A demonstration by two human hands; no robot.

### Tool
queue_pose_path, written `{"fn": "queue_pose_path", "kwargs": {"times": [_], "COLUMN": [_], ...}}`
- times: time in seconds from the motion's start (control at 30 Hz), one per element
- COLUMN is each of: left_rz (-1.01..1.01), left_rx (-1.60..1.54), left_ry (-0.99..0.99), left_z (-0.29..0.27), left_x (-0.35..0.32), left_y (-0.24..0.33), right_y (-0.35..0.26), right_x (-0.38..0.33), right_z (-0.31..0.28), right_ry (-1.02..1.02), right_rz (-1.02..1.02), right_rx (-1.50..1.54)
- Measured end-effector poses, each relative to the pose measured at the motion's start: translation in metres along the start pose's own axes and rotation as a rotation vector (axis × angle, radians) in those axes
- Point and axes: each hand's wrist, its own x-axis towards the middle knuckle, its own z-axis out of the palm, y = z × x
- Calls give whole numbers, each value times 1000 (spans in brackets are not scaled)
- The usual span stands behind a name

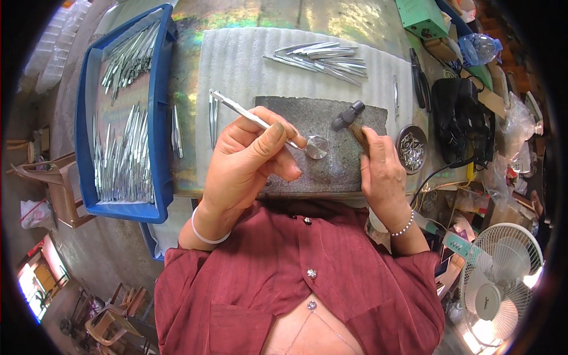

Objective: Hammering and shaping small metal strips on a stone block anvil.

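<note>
My left hand (251, 151) pinches a slim, pointed silver metal tool (239, 110), tilted with its tip down to the right. That tip comes close to a small round metal block (316, 147) on the dark stone slab (284, 112); whether they touch I cannot tell. To the right, my right hand (383, 168) is wrapped around the wooden handle of a small hammer (348, 115). The hammer's dark head is over the slab, beyond the round block. Most of the handle is hidden by my fingers.
Similar silver pieces fill a blue tray (164, 118) on the left, and a pile (322, 59) lies on white foam (231, 53). A round dish (412, 149) of small metal parts, black pliers-like tool (420, 80) and a fan (500, 278) are at the right.
</note>
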Motion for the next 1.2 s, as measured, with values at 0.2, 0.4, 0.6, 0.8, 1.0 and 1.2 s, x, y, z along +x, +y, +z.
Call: {"fn": "queue_pose_path", "kwargs": {"times": [0.2, 0.4, 0.6, 0.8, 1.0, 1.2], "left_rz": [-31, -129, -142, -186, -159, 71], "left_rx": [30, 191, 326, 337, 389, 756], "left_ry": [4, 49, 85, 66, -24, -97], "left_z": [-8, 3, 5, 5, -4, -4], "left_x": [4, 7, 3, 4, 2, -10], "left_y": [-7, -1, 2, 4, 0, -11], "right_y": [33, 146, 156, 158, 77, -12], "right_x": [25, 77, 105, 102, 66, 42], "right_z": [-13, 12, 19, 9, -51, -45], "right_ry": [18, 57, -52, 27, -49, -363], "right_rz": [50, 352, 430, 386, 315, 142], "right_rx": [137, -28, -64, 19, 815, 1176]}}
